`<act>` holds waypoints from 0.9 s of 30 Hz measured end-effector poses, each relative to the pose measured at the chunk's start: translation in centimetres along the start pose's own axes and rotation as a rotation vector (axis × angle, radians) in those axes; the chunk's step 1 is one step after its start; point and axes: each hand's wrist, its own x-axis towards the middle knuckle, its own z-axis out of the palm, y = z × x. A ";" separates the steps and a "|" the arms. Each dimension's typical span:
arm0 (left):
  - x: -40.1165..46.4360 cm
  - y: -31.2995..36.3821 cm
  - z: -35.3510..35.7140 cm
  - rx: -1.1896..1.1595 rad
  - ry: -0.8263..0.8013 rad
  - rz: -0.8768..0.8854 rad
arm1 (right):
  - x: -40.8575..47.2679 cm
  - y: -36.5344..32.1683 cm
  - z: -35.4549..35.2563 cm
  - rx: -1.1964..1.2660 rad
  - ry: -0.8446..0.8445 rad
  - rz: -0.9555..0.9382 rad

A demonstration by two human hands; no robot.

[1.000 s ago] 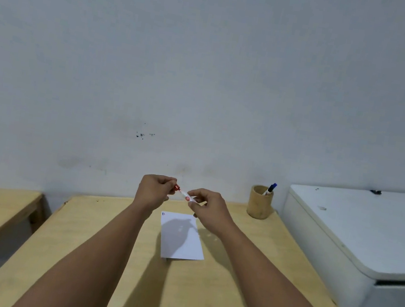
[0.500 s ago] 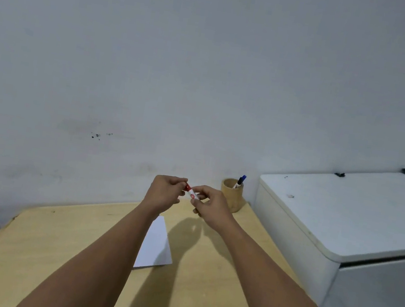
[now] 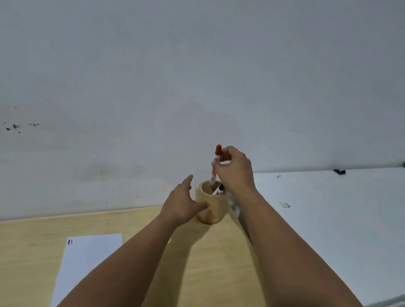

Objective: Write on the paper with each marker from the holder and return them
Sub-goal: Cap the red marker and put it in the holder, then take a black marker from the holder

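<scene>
A round wooden holder (image 3: pixel 209 211) stands at the back of the wooden table, near the wall. My right hand (image 3: pixel 234 170) pinches a red-capped white marker (image 3: pixel 215 164) upright, cap up, with its lower end dipping into the holder's mouth. Another marker (image 3: pixel 219 190) leans inside the holder. My left hand (image 3: pixel 183 202) rests against the holder's left side, thumb on its front and fingers spread. A white sheet of paper (image 3: pixel 85 259) lies to the left on the table, with small red and blue marks at its top left corner; my left forearm covers its right part.
The light wooden table (image 3: pixel 5 268) runs along a pale wall (image 3: pixel 210 61). A white cabinet top (image 3: pixel 345 215) sits immediately right of the holder, slightly higher than the table.
Both hands were together on the red marker over the table. Now the right hand alone carries it down into the holder, and the left hand has gone to the holder's side. The view has moved closer.
</scene>
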 end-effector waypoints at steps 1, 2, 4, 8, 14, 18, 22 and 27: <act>0.5 -0.3 0.6 0.004 -0.014 -0.003 | 0.1 0.7 0.4 -0.039 0.007 0.005; 0.9 -0.7 1.2 0.005 -0.028 -0.005 | 0.0 1.4 0.7 -0.092 0.015 0.016; 1.3 -1.1 2.2 -0.015 -0.038 0.007 | -0.4 2.3 1.5 -0.198 0.025 0.017; 1.1 -1.5 3.6 -0.086 0.018 0.061 | -1.2 3.6 2.3 -0.351 -0.007 -0.064; 0.7 -1.8 3.9 -0.113 0.052 0.068 | -3.3 5.1 1.7 -0.352 0.159 -0.132; 0.5 -1.5 3.8 -0.097 0.057 0.054 | -4.4 5.3 1.0 -0.372 0.055 0.014; 0.2 -1.1 3.9 -0.051 0.060 0.051 | -4.7 5.2 1.1 -0.285 -0.003 0.042; -0.8 -0.4 2.3 0.121 0.031 0.035 | -3.6 2.8 0.1 0.066 0.143 0.044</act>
